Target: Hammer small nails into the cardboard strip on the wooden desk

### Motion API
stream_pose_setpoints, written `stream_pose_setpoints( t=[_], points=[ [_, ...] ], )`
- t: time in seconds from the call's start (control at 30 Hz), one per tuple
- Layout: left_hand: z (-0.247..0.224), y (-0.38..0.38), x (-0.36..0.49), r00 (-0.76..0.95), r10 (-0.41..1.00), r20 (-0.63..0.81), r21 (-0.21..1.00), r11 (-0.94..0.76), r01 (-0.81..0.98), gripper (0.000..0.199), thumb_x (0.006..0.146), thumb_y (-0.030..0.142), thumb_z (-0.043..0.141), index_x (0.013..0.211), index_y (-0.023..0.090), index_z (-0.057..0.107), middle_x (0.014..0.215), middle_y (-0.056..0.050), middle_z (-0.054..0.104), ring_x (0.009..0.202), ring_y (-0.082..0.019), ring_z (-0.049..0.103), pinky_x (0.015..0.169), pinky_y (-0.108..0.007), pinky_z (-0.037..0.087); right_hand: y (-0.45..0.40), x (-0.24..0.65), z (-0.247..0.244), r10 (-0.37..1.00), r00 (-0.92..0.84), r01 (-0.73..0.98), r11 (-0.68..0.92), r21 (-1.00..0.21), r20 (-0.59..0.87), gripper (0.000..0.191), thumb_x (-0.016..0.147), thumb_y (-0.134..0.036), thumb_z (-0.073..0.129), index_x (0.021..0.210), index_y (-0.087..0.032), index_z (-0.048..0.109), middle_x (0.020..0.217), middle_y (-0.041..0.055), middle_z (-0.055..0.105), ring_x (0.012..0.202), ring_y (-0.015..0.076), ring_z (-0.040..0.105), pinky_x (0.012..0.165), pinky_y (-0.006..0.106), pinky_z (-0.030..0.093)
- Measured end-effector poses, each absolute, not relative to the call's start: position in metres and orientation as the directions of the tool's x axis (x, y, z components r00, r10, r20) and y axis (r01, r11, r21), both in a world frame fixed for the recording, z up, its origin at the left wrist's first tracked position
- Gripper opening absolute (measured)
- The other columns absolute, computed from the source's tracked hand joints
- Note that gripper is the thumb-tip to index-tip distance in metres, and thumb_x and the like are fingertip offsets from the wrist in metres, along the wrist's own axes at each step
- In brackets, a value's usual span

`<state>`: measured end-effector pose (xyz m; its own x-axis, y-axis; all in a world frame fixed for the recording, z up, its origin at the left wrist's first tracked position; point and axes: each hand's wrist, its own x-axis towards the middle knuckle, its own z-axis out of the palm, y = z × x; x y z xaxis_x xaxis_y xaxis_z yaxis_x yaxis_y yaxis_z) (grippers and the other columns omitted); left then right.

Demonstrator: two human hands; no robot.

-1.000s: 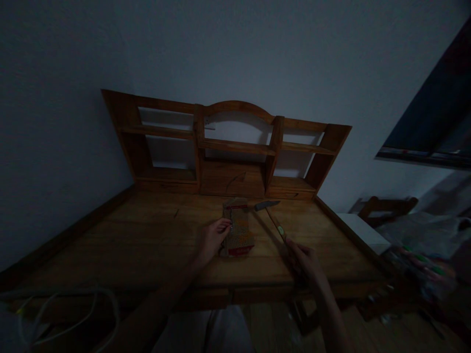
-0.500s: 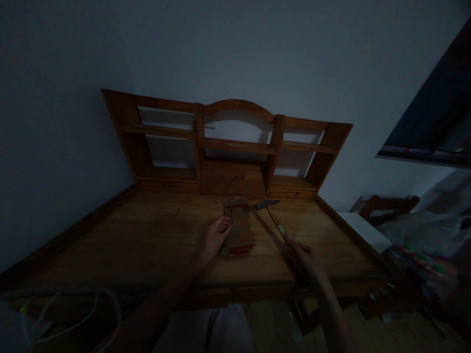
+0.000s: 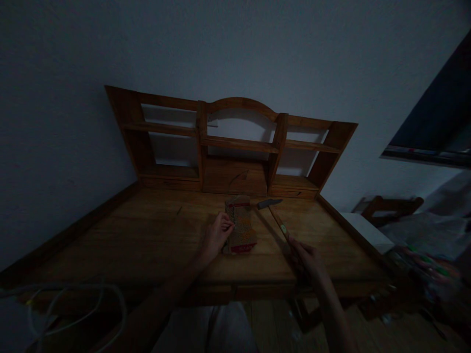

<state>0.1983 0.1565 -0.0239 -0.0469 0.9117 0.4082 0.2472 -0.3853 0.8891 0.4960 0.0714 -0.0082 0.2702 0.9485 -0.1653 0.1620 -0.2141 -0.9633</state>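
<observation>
My right hand (image 3: 305, 255) is closed round the wooden handle of a hammer (image 3: 278, 219), whose dark metal head is raised at the far end, right of the box. A flattened brown cardboard box (image 3: 245, 228) with red bands and yellowish print lies on the wooden desk (image 3: 147, 235). At the box's left edge, my left hand (image 3: 221, 230) has its fingertips pinched together over the cardboard. Whatever small thing is between those fingers is too dark to make out.
A wooden shelf unit (image 3: 235, 144) with drawers stands along the desk's back edge. White cables (image 3: 117, 299) loop at the lower left. To the right are a white surface (image 3: 368, 230), a wooden chair back (image 3: 393, 203) and plastic bags (image 3: 427, 230).
The view has shifted slightly. Both hands, the hammer and the box keep nearly the same places relative to each other.
</observation>
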Motion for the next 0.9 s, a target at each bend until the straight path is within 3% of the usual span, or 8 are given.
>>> stream_pose_setpoints(
  t=[0.17, 0.27, 0.43, 0.6, 0.9],
  points=[
    [-0.024, 0.156, 0.197, -0.022, 0.908, 0.418, 0.882, -0.400, 0.247, 0.023, 0.079, 0.028, 0.062, 0.088, 0.023, 0.042, 0.081, 0.000, 0.067, 0.073, -0.015, 0.068, 0.066, -0.026, 0.053, 0.068, 0.484, -0.003, 0.911, 0.400, 0.459, -0.102, -0.882, 0.103, 0.055, 0.069, -0.069, 0.062, 0.060, -0.015, 0.059, 0.052, -0.0003, 0.050, 0.052, 0.0128, 0.047, 0.046, 0.022, 0.030],
    [-0.026, 0.157, 0.197, -0.020, 0.910, 0.414, 0.883, -0.396, 0.252, 0.024, 0.078, 0.028, 0.062, 0.085, 0.023, 0.039, 0.080, 0.001, 0.067, 0.073, -0.016, 0.069, 0.065, -0.026, 0.053, 0.056, 0.471, 0.007, 0.847, 0.441, 0.605, -0.036, -0.795, 0.297, 0.054, 0.073, -0.069, 0.059, 0.065, -0.016, 0.062, 0.054, 0.0005, 0.053, 0.054, 0.0146, 0.050, 0.049, 0.023, 0.031],
    [-0.029, 0.159, 0.197, -0.017, 0.911, 0.413, 0.878, -0.393, 0.273, 0.026, 0.077, 0.028, 0.061, 0.078, 0.023, 0.035, 0.079, 0.001, 0.068, 0.071, -0.016, 0.068, 0.064, -0.027, 0.053, 0.037, 0.457, 0.032, 0.756, 0.332, 0.877, -0.028, -0.479, 0.564, 0.044, 0.082, -0.063, 0.055, 0.083, -0.021, 0.068, 0.064, 0.0026, 0.064, 0.061, 0.0175, 0.059, 0.057, 0.025, 0.033],
    [-0.020, 0.154, 0.196, -0.001, 0.908, 0.418, 0.858, -0.395, 0.329, 0.022, 0.078, 0.028, 0.061, 0.076, 0.022, 0.040, 0.079, 0.000, 0.068, 0.071, -0.015, 0.067, 0.063, -0.025, 0.051, 0.037, 0.446, 0.043, 0.675, 0.141, 0.983, -0.009, -0.183, 0.724, 0.040, 0.086, -0.058, 0.053, 0.090, -0.021, 0.069, 0.073, 0.0071, 0.071, 0.065, 0.0202, 0.063, 0.061, 0.028, 0.031],
    [-0.025, 0.155, 0.195, -0.006, 0.906, 0.423, 0.847, -0.393, 0.357, 0.017, 0.079, 0.026, 0.060, 0.077, 0.022, 0.044, 0.080, 0.000, 0.069, 0.072, -0.016, 0.068, 0.064, -0.026, 0.052, 0.037, 0.433, 0.054, 0.618, 0.249, 0.967, -0.117, -0.226, 0.746, 0.045, 0.081, -0.065, 0.056, 0.080, -0.022, 0.069, 0.063, 0.0056, 0.068, 0.059, 0.0201, 0.060, 0.057, 0.028, 0.027]
  ],
)
